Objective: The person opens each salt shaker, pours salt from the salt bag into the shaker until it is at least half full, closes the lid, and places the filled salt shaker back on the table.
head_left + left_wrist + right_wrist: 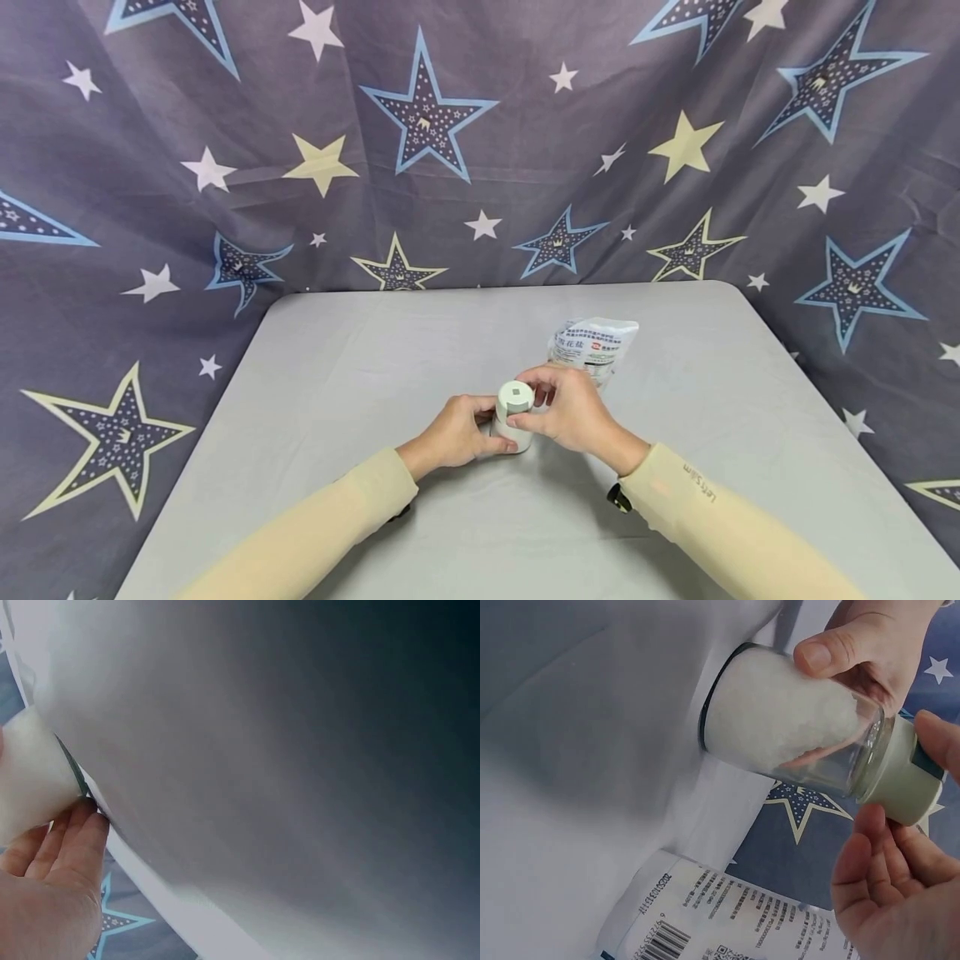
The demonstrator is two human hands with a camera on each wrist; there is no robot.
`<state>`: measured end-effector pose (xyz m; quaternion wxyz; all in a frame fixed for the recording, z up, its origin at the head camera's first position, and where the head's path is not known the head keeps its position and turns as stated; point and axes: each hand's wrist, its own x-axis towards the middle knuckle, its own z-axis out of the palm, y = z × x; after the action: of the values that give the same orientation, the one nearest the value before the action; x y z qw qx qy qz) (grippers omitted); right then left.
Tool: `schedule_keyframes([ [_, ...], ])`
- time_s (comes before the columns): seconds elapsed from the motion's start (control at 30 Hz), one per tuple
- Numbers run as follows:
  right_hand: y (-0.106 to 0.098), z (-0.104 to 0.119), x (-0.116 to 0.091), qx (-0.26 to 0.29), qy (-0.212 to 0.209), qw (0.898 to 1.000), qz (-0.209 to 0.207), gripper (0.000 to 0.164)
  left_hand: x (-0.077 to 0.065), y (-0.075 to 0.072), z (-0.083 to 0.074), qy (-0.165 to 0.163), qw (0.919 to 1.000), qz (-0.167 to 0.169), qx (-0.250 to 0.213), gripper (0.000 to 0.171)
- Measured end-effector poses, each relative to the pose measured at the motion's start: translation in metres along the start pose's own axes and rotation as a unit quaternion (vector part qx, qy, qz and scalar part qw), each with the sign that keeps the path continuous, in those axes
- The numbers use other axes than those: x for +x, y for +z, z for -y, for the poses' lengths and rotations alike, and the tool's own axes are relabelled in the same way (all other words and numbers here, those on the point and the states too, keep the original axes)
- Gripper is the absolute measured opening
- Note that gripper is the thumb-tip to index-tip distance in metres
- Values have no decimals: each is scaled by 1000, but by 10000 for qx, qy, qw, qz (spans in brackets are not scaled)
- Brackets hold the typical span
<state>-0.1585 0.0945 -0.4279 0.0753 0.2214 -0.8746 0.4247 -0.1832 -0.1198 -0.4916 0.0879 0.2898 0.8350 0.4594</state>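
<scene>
A clear glass jar [772, 712], mostly filled with white grains, stands upright on the table with a pale green cap [901, 776] on top. My left hand [457, 432] grips the jar's body from the left, thumb in front and fingers behind; in the left wrist view its fingers [75, 847] reach close to the jar's base. My right hand [566, 408] pinches the cap between thumb and fingers from the right. Behind the right hand stands a printed white pouch [592, 343], its lower part hidden by that hand in the head view.
The jar and pouch stand near the middle of a table [360, 350] with a pale grey cover. A dark curtain [480, 167] printed with stars hangs behind the table and along both sides.
</scene>
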Motion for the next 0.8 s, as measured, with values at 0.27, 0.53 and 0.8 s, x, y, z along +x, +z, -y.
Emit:
schedule_keyframes([
  [0.27, 6, 1, -1, -140, 145, 9995, -227, 39, -1, 0, -1, 57, 9999, -10, -87, 50],
  [0.53, 11, 2, -3, -255, 382, 9979, -463, 43, 0, 1, -1, 56, 9999, -40, -140, 50],
  [0.8, 16, 2, -7, -375, 505, 9959, -650, 51, 0, 1, 0, 15, 9999, -4, -139, 51],
])
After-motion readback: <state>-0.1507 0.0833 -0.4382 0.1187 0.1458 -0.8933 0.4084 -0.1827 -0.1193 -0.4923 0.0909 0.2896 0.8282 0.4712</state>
